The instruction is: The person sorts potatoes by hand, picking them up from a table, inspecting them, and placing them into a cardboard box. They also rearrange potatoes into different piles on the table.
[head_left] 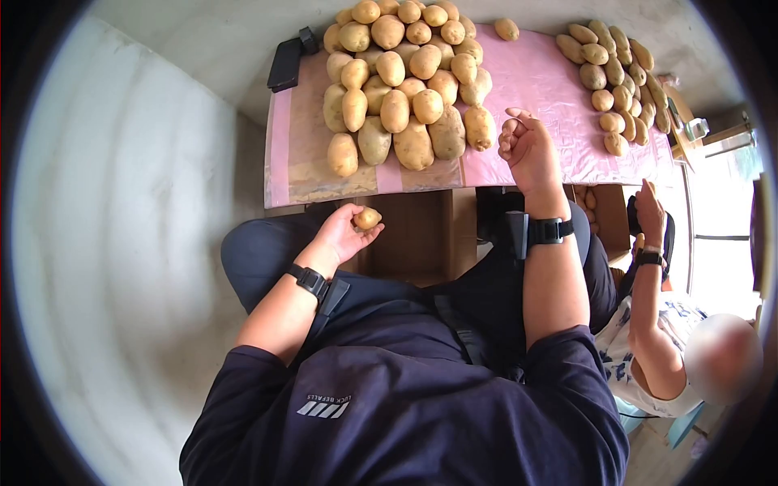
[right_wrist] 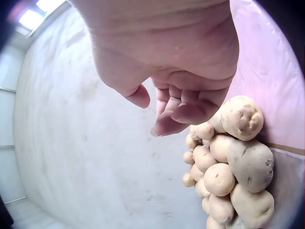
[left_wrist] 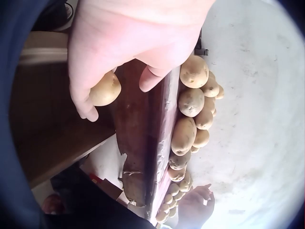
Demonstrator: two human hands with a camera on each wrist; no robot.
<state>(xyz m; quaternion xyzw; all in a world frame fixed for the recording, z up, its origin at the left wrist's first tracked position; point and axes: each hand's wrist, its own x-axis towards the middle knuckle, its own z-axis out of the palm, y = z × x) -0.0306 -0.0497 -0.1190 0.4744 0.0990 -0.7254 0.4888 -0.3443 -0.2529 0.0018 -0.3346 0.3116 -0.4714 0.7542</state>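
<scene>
A small potato sits in my left hand, below the table's front edge. The left wrist view shows fingers curled around the potato, while the thumb stands apart from it. My right hand is raised over the pink-covered table, just right of the large potato pile. Its fingers hang loosely curled, and nothing shows between them and the thumb in the right wrist view. Beside that hand, the pile's end potatoes lie close in rows.
A second potato heap lies at the table's right end, and one loose potato near the back. Under the table is an open cardboard box. A black object stands at the back left corner. Another person sits at the right.
</scene>
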